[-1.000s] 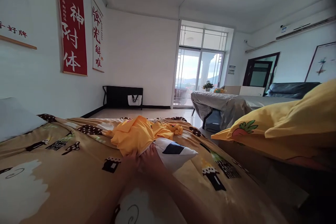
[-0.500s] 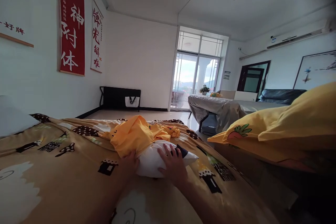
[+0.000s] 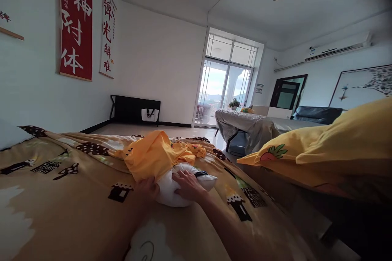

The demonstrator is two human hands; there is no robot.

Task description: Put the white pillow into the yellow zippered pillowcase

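A white pillow with a black patch lies on the tan printed bedspread, partly inside a yellow pillowcase. My left hand grips the lower edge of the yellow pillowcase beside the pillow. My right hand presses on top of the white pillow, fingers spread toward the case. The far end of the pillow is hidden under the yellow cloth.
A yellow pillow with a carrot print lies at the right. Beyond the bed stand a cloth-covered table, a black sofa and a black bench by the wall. Red and white scrolls hang at the left.
My right hand moved from the pillow's near end onto its top and pushed it in; less of the white pillow shows outside the yellow case. The view shifted slightly left.
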